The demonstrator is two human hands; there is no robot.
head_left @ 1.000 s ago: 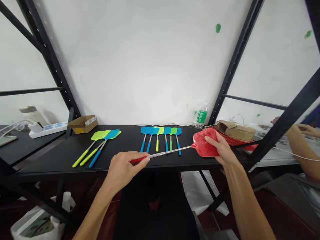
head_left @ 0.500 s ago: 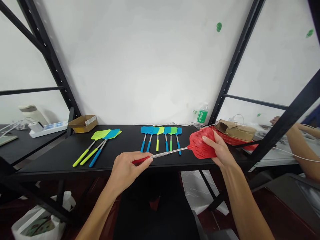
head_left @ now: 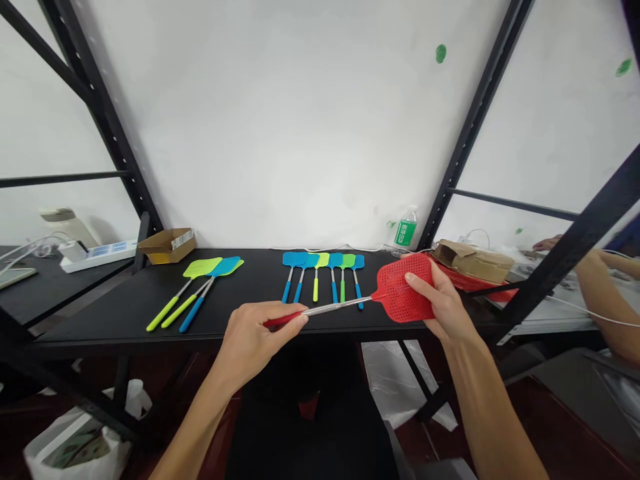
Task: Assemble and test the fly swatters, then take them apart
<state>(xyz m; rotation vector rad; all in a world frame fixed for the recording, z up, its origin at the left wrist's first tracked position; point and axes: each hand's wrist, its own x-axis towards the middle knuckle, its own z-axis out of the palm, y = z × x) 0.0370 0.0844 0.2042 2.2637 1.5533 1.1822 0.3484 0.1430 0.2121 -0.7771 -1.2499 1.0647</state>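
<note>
A red fly swatter (head_left: pixel 404 291) with a silver metal shaft is held level over the table's front edge. My left hand (head_left: pixel 260 337) is closed around its red handle, thumb and fingers pinching the end by the shaft. My right hand (head_left: pixel 443 300) grips the perforated head, thumb on the face and the other fingers behind it, hidden. Beyond the shaft, a row of several blue, yellow and green fly swatters (head_left: pixel 323 261) lies on the black table (head_left: pixel 250 303). Farther left lie more fly swatters (head_left: pixel 200 268), yellow-green and blue, partly overlapping.
An open cardboard box (head_left: pixel 168 247) and a power strip (head_left: pixel 100 256) are at the left. A green-labelled bottle (head_left: pixel 406 230) stands against the wall, near brown packaging (head_left: pixel 473 260). Black rack posts (head_left: pixel 463 147) frame the table. Another person's arm (head_left: pixel 607 293) shows at the right edge.
The view has shifted very slightly. The red swatter's head has dipped a little and moved slightly closer to my left hand; both hands keep their hold.
</note>
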